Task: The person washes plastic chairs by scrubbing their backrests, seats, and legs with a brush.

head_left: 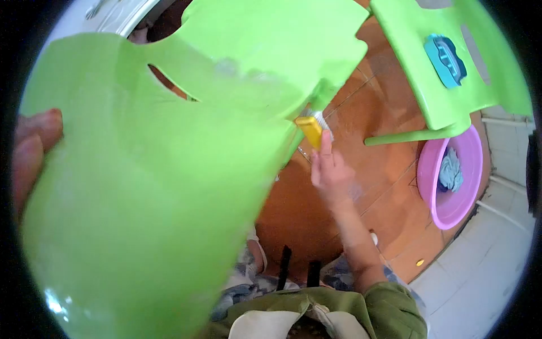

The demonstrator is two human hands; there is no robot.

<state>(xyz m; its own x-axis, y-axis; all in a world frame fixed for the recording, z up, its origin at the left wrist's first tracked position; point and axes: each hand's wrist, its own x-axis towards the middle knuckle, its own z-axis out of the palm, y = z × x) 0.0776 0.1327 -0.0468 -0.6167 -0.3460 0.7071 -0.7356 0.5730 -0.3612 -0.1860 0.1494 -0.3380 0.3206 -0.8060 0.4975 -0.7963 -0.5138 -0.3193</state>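
A bright green plastic chair (pixel 152 186) fills the left and middle of the head view, tilted close to me, with a slot in its surface. At the far left, fingers of my left hand (pixel 38 135) are closed on the chair's edge; the rest of that hand is out of sight. My right hand (pixel 334 172) grips a yellow brush (pixel 310 131) with white bristles. Its head is at the chair's right edge, by the joint of the seat or back and a leg. Whether the bristles touch the plastic is hard to tell.
A second green chair (pixel 415 73) stands at upper right, with a teal brush-like object (pixel 446 60) on it. Below is a pink basin (pixel 435 186) holding a light blue cloth (pixel 450 171). The brown tiled floor (pixel 389 214) looks wet. A white tiled wall (pixel 480 265) borders the right.
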